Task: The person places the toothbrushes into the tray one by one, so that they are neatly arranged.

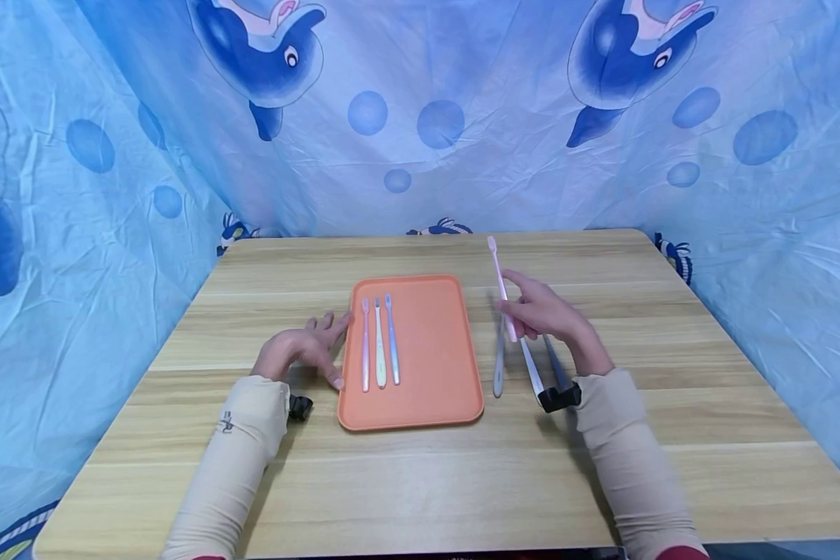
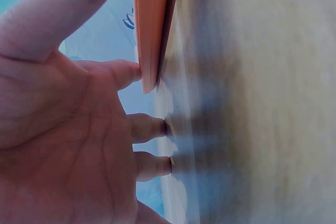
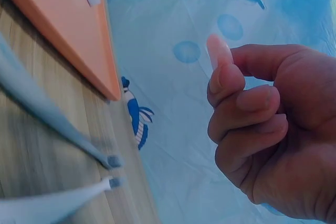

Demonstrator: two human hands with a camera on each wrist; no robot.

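Note:
My right hand [image 1: 544, 313] pinches a pink toothbrush [image 1: 498, 268] between thumb and index finger, above the table to the right of the orange tray [image 1: 430, 358]. In the right wrist view, a pink end of that toothbrush [image 3: 218, 51] sticks out past the curled fingers. My left hand [image 1: 308, 348] is at the tray's left side, its fingers spread and touching the rim. Inside the tray's left half, a pink-purple toothbrush [image 1: 365, 350], a pale green-white toothbrush [image 1: 380, 354] and a blue toothbrush [image 1: 393, 350] lie side by side, heads away from me.
Under and beside my right hand, a grey toothbrush [image 1: 499, 365], a white toothbrush [image 1: 530, 365] and a dark blue-grey toothbrush [image 1: 555, 363] lie on the wooden table [image 1: 420, 482]. A blue dolphin-print curtain [image 1: 406, 78] hangs around the table's back and sides.

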